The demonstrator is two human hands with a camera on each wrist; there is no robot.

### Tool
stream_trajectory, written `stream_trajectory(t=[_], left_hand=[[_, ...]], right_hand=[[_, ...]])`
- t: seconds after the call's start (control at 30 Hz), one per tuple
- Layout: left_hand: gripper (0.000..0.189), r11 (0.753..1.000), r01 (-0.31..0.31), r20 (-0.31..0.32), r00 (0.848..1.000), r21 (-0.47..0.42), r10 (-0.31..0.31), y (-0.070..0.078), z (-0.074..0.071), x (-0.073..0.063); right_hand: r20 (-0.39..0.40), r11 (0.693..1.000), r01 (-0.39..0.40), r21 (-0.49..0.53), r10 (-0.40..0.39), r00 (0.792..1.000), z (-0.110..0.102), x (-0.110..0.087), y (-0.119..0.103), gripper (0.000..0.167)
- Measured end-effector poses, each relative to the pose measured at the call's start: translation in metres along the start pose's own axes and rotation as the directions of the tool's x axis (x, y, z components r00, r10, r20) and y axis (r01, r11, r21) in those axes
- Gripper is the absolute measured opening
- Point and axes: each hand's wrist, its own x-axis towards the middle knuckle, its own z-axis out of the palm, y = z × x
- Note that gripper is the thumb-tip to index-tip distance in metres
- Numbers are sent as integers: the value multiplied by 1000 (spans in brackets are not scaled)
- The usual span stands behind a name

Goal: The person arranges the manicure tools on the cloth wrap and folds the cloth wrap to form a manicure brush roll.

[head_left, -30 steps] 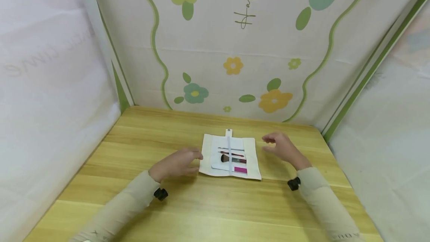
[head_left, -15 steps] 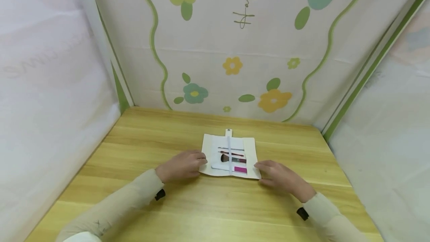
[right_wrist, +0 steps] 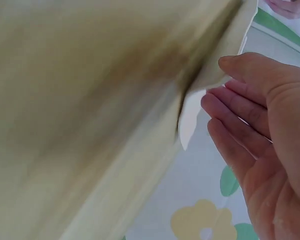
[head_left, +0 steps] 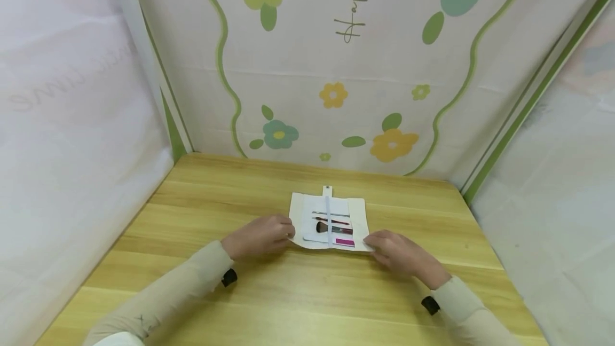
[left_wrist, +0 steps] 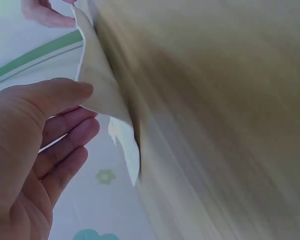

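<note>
A cream fabric case (head_left: 297,212) lies unfolded on the table, its near edge lifted a little. Inside it, a pale strap (head_left: 329,207) crosses a brush with a wide bristle head (head_left: 322,227), a thin red-handled brush (head_left: 338,221), a slim grey tool (head_left: 336,214) and a magenta piece (head_left: 344,242). My left hand (head_left: 264,236) pinches the near left corner between thumb and fingers, as the left wrist view shows. At the near right corner, my right hand (head_left: 403,255) pinches the case the same way. The case's underside (left_wrist: 102,75) faces the left wrist camera.
The wooden table (head_left: 288,303) stretches around the case. A white cloth wall with printed flowers (head_left: 394,144) rises behind it, and further white walls (head_left: 72,175) stand at the left and right. A snap tab (head_left: 327,190) sticks out from the case's far edge.
Both hands have come in to the near corners of the case, the right one moving toward me and left. The case's near edge has just risen slightly in their hold.
</note>
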Motion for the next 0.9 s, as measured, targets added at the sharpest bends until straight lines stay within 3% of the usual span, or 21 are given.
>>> stream_trajectory(t=[0.1, 0.2, 0.43, 0.67, 0.9], left_hand=[[5, 995, 54, -9, 998, -89, -55, -1, -4, 1], [2, 973, 127, -4, 991, -193, -130, -4, -6, 3], [8, 853, 325, 51, 941, -408, -334, -21, -3, 8], [10, 784, 388, 82, 912, -485, -401, -31, -2, 12], [10, 722, 440, 92, 879, -534, -468, -40, 6, 22]], right_hand=[[-55, 999, 33, 23, -32, 998, -5, 2, 6, 26], [-76, 996, 36, 84, -29, 997, -10, 7, 12, 21], [-97, 981, -11, 192, 31, 995, -15, 22, 30, 11], [-37, 944, -145, 297, 164, 986, -16, 33, 40, 11], [0, 906, -217, 364, 233, 972, -11, 40, 51, 11]])
